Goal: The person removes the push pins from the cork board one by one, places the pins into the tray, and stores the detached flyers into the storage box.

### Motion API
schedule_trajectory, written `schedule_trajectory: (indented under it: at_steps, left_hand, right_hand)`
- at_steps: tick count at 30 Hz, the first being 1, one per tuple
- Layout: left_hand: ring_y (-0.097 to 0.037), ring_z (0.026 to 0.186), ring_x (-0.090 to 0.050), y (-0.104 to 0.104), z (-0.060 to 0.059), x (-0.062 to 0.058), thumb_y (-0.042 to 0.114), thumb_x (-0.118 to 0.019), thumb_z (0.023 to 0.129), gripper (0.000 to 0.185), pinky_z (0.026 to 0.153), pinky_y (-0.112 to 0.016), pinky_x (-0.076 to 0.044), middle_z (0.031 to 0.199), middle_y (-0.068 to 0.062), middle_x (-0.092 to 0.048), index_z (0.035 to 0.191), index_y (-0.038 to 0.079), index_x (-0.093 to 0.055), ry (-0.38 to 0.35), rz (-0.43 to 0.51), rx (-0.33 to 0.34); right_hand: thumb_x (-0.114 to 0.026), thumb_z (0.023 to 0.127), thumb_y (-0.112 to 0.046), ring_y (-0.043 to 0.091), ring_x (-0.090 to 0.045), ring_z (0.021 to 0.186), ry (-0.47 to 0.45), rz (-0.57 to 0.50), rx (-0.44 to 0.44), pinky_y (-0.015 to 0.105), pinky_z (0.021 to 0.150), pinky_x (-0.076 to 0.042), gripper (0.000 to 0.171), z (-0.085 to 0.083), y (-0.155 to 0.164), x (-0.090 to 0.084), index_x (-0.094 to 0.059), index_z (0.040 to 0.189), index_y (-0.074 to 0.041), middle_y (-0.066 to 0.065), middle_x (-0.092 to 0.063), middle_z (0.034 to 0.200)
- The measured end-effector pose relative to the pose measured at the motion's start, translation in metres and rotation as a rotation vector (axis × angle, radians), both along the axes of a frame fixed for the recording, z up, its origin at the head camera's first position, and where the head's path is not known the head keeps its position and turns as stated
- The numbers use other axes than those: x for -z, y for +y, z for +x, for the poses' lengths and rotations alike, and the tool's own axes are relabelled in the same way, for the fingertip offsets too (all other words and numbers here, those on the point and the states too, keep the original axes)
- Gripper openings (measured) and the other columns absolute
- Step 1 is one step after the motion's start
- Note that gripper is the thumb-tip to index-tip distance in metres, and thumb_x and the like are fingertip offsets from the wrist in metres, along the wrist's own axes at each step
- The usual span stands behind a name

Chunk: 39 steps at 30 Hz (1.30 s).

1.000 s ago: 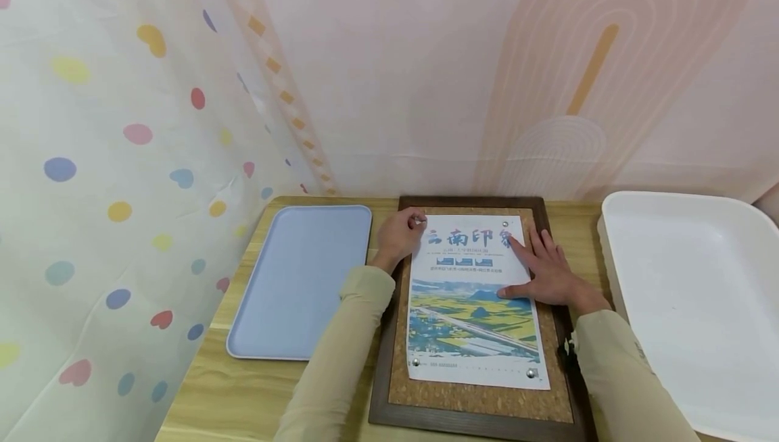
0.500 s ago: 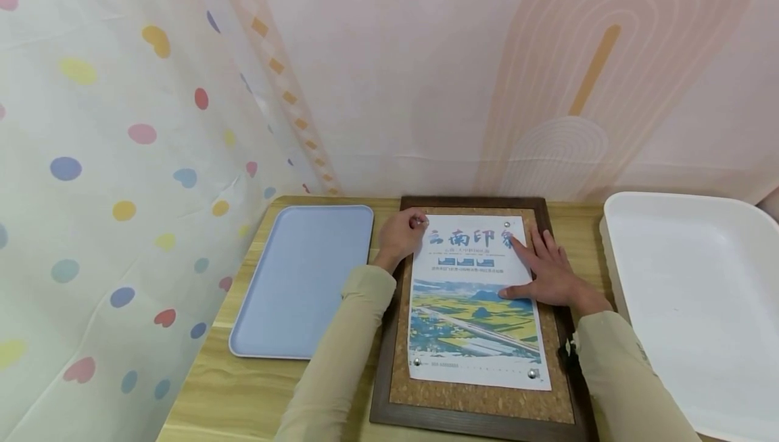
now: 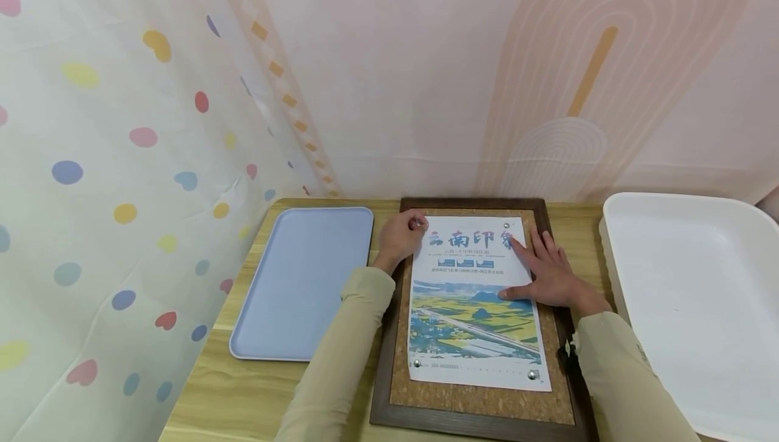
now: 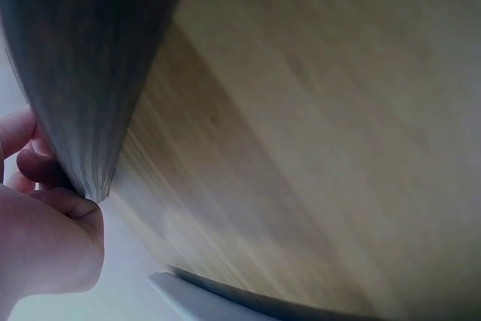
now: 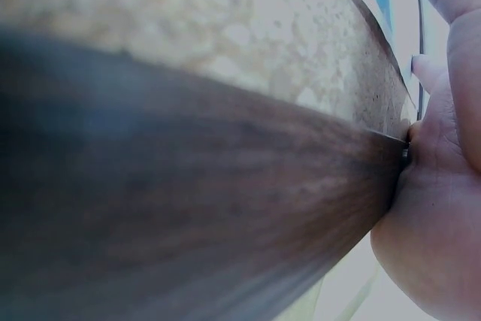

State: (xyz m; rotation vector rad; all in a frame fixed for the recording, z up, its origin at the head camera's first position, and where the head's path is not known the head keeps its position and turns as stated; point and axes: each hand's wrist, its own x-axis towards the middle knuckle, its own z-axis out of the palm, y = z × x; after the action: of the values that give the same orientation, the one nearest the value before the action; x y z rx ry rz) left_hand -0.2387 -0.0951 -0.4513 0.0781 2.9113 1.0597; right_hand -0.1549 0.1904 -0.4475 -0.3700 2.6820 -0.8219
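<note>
A printed poster (image 3: 475,334) with a yellow-green landscape and Chinese lettering lies on a cork board (image 3: 475,404) in a dark wooden frame. Silvery pushpins sit at its upper right (image 3: 506,226), lower left (image 3: 416,363) and lower right (image 3: 532,375) corners. My left hand (image 3: 402,236) is at the poster's upper left corner, thumb and fingertips pinching a small pushpin that the fingers mostly hide. In the left wrist view the curled fingers (image 4: 45,163) lie along the dark frame. My right hand (image 3: 548,273) rests spread over the poster's right edge, its palm by the frame.
To the left on the wooden table (image 3: 225,405) lies a shallow blue-grey tray (image 3: 298,286). A large white tray (image 3: 700,307) with raised walls stands at the right, close to my right forearm. A patterned curtain (image 3: 389,77) hangs right behind the table.
Both hands keep nearly the same places. My left fingertips stay at the poster's upper left corner, and the glint seen there earlier is now hardly visible. The view has shifted slightly.
</note>
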Motion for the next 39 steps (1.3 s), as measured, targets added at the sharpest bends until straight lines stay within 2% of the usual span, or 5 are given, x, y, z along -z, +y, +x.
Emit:
schedule_trajectory:
  at_steps: [20, 32, 39]
  left_hand:
    - [-0.019, 0.078, -0.059, -0.005, 0.001, -0.002, 0.022, -0.060, 0.100, 0.013, 0.075, -0.035, -0.048, 0.093, -0.002, -0.068, 0.097, 0.014, -0.070, -0.076, 0.071, 0.051]
    - [-0.021, 0.087, -0.061, -0.007, -0.001, -0.006, 0.024, -0.059, 0.100, 0.014, 0.084, -0.039, -0.050, 0.098, -0.003, -0.067, 0.102, 0.014, -0.069, -0.089, 0.106, 0.059]
    - [-0.021, 0.087, -0.059, -0.008, 0.000, -0.012, 0.024, -0.057, 0.099, 0.018, 0.086, -0.040, -0.050, 0.103, -0.004, -0.066, 0.104, 0.013, -0.070, -0.121, 0.184, 0.072]
  right_hand:
    - [-0.078, 0.075, -0.056, 0.048, 0.021, 0.146, -0.003, -0.021, -0.001, 0.069, 0.110, 0.010, 0.115, -0.001, 0.001, 0.004, -0.016, 0.158, -0.008, 0.026, 0.015, 0.161]
    - [-0.077, 0.075, -0.059, 0.046, 0.022, 0.146, -0.008, -0.003, -0.002, 0.069, 0.111, 0.009, 0.116, -0.006, 0.001, 0.001, -0.014, 0.159, -0.009, 0.027, 0.014, 0.161]
    - [-0.077, 0.075, -0.058, 0.047, 0.022, 0.146, -0.009, 0.002, -0.001, 0.069, 0.111, 0.010, 0.116, -0.008, 0.003, 0.000, -0.013, 0.159, -0.009, 0.027, 0.014, 0.161]
